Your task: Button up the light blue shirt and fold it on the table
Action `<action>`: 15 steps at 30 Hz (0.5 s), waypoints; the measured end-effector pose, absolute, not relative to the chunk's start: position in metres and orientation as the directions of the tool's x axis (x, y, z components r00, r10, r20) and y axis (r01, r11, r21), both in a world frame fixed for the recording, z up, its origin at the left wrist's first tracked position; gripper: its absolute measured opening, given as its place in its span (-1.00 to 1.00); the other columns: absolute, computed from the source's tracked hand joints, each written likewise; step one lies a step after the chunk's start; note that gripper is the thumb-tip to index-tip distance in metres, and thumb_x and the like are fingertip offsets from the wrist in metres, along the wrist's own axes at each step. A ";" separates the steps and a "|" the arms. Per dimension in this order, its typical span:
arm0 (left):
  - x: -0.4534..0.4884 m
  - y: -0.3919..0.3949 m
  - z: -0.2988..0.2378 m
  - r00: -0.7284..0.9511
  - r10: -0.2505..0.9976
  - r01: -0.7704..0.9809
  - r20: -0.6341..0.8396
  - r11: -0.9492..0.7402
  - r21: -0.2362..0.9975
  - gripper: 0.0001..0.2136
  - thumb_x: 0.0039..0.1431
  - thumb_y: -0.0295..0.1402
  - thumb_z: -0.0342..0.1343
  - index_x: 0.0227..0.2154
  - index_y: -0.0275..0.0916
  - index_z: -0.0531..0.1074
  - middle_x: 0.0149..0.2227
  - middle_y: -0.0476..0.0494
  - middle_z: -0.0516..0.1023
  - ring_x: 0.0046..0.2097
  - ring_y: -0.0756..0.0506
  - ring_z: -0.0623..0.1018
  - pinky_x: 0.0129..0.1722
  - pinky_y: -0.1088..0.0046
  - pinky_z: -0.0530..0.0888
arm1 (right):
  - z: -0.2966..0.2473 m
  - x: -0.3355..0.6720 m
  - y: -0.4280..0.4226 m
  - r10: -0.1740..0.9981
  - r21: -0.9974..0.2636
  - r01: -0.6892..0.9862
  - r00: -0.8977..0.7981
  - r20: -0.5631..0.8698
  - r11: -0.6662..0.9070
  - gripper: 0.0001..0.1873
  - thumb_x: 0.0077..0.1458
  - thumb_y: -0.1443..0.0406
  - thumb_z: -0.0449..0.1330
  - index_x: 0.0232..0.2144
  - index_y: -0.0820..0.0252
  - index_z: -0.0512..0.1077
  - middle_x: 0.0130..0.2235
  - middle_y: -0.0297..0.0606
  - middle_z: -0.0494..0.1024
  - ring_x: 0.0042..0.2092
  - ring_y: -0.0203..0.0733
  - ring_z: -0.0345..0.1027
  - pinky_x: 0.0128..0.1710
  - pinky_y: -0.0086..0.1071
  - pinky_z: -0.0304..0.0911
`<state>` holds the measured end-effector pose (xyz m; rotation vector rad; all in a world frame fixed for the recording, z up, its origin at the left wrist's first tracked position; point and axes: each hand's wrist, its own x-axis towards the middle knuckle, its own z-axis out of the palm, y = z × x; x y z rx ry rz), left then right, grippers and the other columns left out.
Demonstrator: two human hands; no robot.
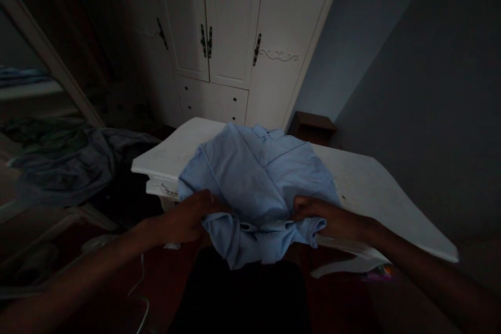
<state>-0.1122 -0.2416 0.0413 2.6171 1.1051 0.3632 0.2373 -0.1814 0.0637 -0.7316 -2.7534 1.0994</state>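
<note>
A light blue collared shirt [250,182] lies over the white table [368,182], its collar toward the far edge and a sleeve slanting across the front. Its lower part hangs bunched over the near edge. My left hand [201,214] is closed on the cloth at the shirt's lower left. On the other side, my right hand [321,214] grips the cloth at the lower right, with a cuff-like fold beside the fingers. Between the two hands the fabric is gathered in folds. Both sets of fingertips are partly hidden by the cloth.
Beyond the table stands a white wardrobe [230,21] with dark handles. Grey and green clothes [74,162] are heaped at the left, near a framed mirror [50,62]. A white cable [143,292] runs along the floor. A small brown wooden piece [315,121] stands behind the table.
</note>
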 end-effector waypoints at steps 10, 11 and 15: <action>-0.126 -0.283 0.050 0.540 0.795 0.723 0.275 -0.606 0.333 -0.47 0.05 -0.53 -0.01 0.11 -0.03 0.35 0.08 -0.10 0.49 0.10 -0.17 0.45 0.01 0.23 0.45 | 0.105 0.247 -0.195 0.350 -0.714 0.298 -0.933 -0.079 0.633 -0.74 0.22 0.24 0.13 -0.09 0.12 0.51 -0.11 -0.13 0.59 -0.03 -0.14 0.44 0.00 -0.20 0.31; -0.127 -0.289 0.047 0.525 0.806 0.740 0.275 -0.591 0.320 -0.45 0.04 -0.53 -0.01 0.13 -0.02 0.34 0.07 -0.09 0.50 0.09 -0.18 0.47 -0.01 0.24 0.47 | 0.109 0.246 -0.199 0.340 -0.714 0.300 -0.936 -0.092 0.633 -0.74 0.22 0.24 0.13 -0.08 0.13 0.51 -0.12 -0.13 0.60 -0.05 -0.15 0.46 -0.01 -0.22 0.33; -0.129 -0.306 0.039 0.515 0.812 0.744 0.274 -0.582 0.328 -0.39 -0.03 -0.54 -0.03 0.13 0.00 0.34 0.04 -0.08 0.53 0.00 -0.16 0.54 -0.07 0.28 0.52 | 0.117 0.247 -0.213 0.335 -0.718 0.312 -0.935 -0.116 0.622 -0.69 0.17 0.29 0.18 -0.02 0.11 0.49 -0.07 -0.14 0.59 -0.03 -0.14 0.47 0.00 -0.25 0.34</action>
